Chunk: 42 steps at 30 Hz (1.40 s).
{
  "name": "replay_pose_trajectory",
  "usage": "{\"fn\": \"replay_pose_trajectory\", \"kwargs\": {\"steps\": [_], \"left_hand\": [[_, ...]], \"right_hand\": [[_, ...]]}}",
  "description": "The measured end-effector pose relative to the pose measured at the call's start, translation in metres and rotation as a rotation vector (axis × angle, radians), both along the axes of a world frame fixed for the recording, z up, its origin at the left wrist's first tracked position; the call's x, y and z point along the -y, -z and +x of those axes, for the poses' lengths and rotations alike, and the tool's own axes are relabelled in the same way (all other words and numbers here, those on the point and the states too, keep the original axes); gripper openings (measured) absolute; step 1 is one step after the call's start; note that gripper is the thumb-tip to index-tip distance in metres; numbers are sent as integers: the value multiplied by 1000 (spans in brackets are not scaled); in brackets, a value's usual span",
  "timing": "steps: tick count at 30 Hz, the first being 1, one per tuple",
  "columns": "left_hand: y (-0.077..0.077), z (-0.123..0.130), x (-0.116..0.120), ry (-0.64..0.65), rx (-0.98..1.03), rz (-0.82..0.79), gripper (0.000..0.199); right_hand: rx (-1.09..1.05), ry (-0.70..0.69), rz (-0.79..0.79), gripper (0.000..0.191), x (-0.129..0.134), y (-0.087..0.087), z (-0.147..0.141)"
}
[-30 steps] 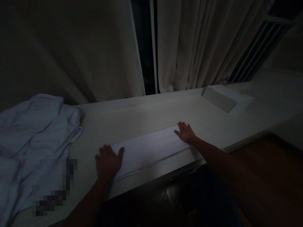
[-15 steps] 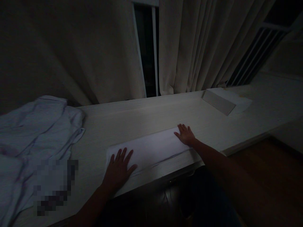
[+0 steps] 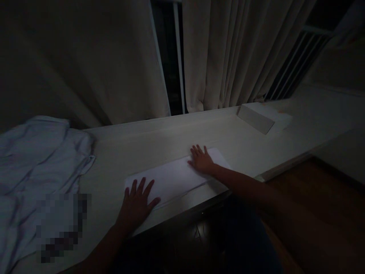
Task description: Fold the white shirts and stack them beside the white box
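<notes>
A long, flat folded white cloth (image 3: 173, 177) lies along the front part of the pale table, its folded layers showing at the near edge. My left hand (image 3: 137, 203) rests on the cloth's left end, palm down with the fingers spread. Farther right, my right hand (image 3: 202, 160) lies flat on the cloth, fingers apart, leaving the cloth's right end uncovered. Neither hand grips anything. To the left of my left hand is a loose heap of light-coloured cloth (image 3: 42, 160), wrinkled and partly blurred out.
The pale table (image 3: 137, 152) runs along curtains (image 3: 196, 57) and a barred window. A white box-like object (image 3: 256, 118) sits at the back right. Below the table's front edge are dark drawers or cabinet fronts (image 3: 182, 239) and a brown floor (image 3: 322, 190).
My right hand has slid left along the folded cloth, away from its right end. My left hand stays on the left end. The whole view has shifted slightly.
</notes>
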<state>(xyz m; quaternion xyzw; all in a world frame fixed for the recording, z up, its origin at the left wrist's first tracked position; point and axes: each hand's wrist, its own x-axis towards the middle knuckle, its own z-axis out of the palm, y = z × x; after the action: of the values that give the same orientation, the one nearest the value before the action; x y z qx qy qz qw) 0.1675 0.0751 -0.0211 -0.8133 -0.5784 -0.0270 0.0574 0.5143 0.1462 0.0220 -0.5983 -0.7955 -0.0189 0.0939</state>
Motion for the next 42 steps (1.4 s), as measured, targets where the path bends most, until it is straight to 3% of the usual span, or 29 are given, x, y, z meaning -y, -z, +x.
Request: {"fn": "replay_pose_trajectory", "kwargs": {"steps": [2,5,8,11,17,21,24,32,42], "left_hand": [[2,-1,0,18,27,18,75],[7,-4,-2,50,54,64,75],[13,-7,-4,48,40,84,77],[16,-8,-6,44,17,83,79],[15,-8,-7,27,-14,52,80],[14,-8,-7,35,0,46,81],[11,-7,-7,43,9,49,80],[3,-3,-1,19,8,43,82],[7,-4,-15,23,26,26,80]], "right_hand": [[-30,-155,5,83,13,4,-57],[-69,-254,-3,85,39,18,-125],[-92,-272,-10,78,58,27,-142],[-102,-248,-34,79,65,27,-115],[-92,-153,-80,72,58,20,-15],[-62,-18,-108,75,48,22,51],[-33,73,-108,78,41,27,83],[-33,122,-42,88,34,41,94],[-40,138,-74,88,27,45,96]]}}
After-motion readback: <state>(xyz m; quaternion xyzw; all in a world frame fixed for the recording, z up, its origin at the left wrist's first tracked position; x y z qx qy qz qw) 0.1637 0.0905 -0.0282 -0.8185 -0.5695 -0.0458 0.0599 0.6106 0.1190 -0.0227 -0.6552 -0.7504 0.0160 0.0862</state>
